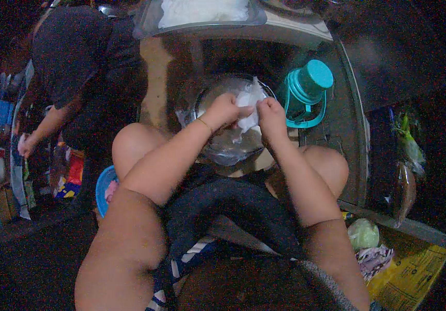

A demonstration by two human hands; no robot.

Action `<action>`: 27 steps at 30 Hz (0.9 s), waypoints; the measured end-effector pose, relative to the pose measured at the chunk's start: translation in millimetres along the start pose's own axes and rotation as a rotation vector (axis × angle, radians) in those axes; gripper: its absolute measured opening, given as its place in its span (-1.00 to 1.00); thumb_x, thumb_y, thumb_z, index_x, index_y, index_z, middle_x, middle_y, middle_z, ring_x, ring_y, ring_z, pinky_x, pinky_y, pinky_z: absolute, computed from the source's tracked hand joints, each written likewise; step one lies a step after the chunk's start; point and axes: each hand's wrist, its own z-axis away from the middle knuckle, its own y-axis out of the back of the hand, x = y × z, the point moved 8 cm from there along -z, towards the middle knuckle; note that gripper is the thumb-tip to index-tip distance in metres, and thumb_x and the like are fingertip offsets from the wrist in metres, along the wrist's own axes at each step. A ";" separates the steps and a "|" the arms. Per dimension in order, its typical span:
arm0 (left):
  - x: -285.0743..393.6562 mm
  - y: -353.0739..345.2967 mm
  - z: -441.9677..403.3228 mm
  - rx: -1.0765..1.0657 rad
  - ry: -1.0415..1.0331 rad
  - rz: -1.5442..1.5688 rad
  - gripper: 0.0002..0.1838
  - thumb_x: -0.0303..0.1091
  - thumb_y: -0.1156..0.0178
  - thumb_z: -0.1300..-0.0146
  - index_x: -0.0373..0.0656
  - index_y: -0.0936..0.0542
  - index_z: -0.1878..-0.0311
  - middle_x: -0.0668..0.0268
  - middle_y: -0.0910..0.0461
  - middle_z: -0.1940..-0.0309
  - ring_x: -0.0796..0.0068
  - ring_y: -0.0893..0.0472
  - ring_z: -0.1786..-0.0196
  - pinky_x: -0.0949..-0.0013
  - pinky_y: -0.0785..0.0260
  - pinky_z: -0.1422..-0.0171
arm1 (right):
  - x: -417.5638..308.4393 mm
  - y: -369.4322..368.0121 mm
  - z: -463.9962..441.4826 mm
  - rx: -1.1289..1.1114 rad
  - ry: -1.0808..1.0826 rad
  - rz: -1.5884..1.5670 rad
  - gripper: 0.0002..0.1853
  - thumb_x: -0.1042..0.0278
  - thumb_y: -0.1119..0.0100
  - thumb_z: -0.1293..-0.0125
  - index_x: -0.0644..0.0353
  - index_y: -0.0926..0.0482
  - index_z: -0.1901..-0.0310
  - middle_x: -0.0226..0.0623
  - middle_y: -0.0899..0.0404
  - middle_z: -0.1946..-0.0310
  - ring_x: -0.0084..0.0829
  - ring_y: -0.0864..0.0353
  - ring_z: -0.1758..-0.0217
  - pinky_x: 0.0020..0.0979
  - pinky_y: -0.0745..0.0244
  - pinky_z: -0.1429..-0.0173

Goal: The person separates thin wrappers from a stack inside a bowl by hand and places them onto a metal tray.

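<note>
A limp, crumpled white piece [250, 106] is pinched between my two hands; I cannot tell whether it is plastic, cloth or food. My left hand [224, 112] grips its left side, thumb pointing across it. The fingers of my right hand [272, 116] are closed on its right edge. Below both hands stands a round metal bowl [208, 97] between my knees, with clear plastic [229, 157] around its near side. My hands and the white piece hide much of what the bowl holds.
A turquoise bucket-like container [311, 83] with a handle stands right of the bowl. A clear tray [148, 23] with white contents sits at the far side. At left, another person [78, 57] reaches down. A blue basin [103, 194] is beside my left leg; a cabbage [363, 233] lies at lower right.
</note>
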 end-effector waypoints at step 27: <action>-6.3 -10.9 -9.7 0.098 -0.376 -0.097 -0.69 -0.31 -0.18 -0.14 -0.34 -0.52 0.11 0.14 -0.60 0.46 0.34 -0.60 0.51 0.27 -0.45 0.44 | 31.4 -29.8 28.1 -0.346 -0.618 -0.427 -0.61 0.10 -0.16 -0.29 0.18 -0.40 0.01 -0.23 -0.51 0.25 -0.38 -0.54 0.51 -0.38 -0.56 0.44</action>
